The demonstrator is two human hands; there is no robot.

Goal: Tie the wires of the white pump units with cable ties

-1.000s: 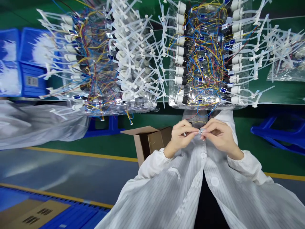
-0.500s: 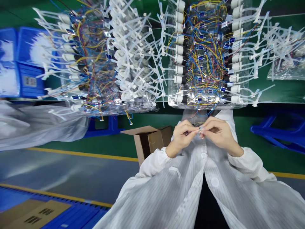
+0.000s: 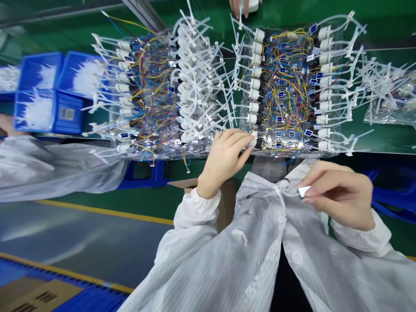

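Note:
My left hand (image 3: 224,159) reaches to the near left corner of a clear plastic tray (image 3: 299,152). Its thumb and fingers close around the white end of a cylindrical white-and-black part (image 3: 258,142) lying there; the fingers partly hide it. My right hand (image 3: 341,193) is in front of my chest, to the right. Between its thumb and fingertips it pinches a small flat white square (image 3: 304,191). Rows of similar white-and-black parts with translucent tubes line both sides of the tray, and yellow, blue and red wires (image 3: 287,95) tangle between them.
A second batch of wired parts (image 3: 152,99) lies to the left. Blue bins (image 3: 68,113) with white pieces stand beyond it. A bag with tubes (image 3: 390,108) is at right. A co-worker's sleeve (image 3: 58,169) shows at left, another person's hand (image 3: 243,6) at top. An open cardboard box (image 3: 227,203) is below.
My hands, pinched together over a small piece before, have come apart. The left has moved up and left to the tray; the right has moved right with a white square. The view has shifted.

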